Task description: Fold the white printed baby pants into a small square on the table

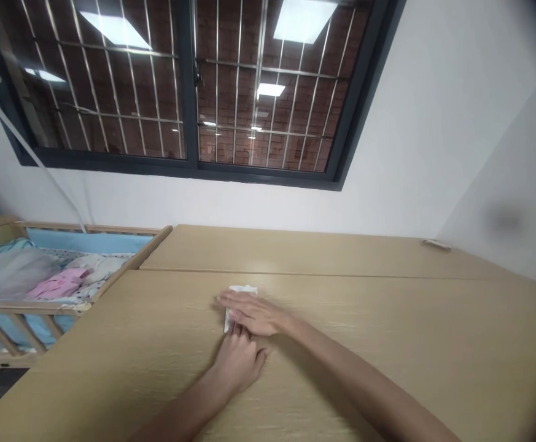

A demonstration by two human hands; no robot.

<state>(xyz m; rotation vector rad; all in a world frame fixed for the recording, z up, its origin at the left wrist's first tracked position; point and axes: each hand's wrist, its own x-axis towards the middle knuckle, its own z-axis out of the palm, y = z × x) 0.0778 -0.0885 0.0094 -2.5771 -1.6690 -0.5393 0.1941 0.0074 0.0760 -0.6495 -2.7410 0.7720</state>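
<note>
A small folded white cloth (241, 290) lies on the light wooden table (387, 331). My right hand (252, 313) lies flat on top of it, fingers stretched out to the left, covering most of it. Just below, my left hand (239, 359) rests on the table with its fingers curled, their tips touching the cloth's near edge under my right hand. Whether the left fingers pinch the cloth is hidden.
A wooden baby crib (42, 282) with blue bedding and pink clothes stands against the table's left side. A small flat object (437, 245) lies at the table's far right corner. A barred window (189, 86) fills the wall behind.
</note>
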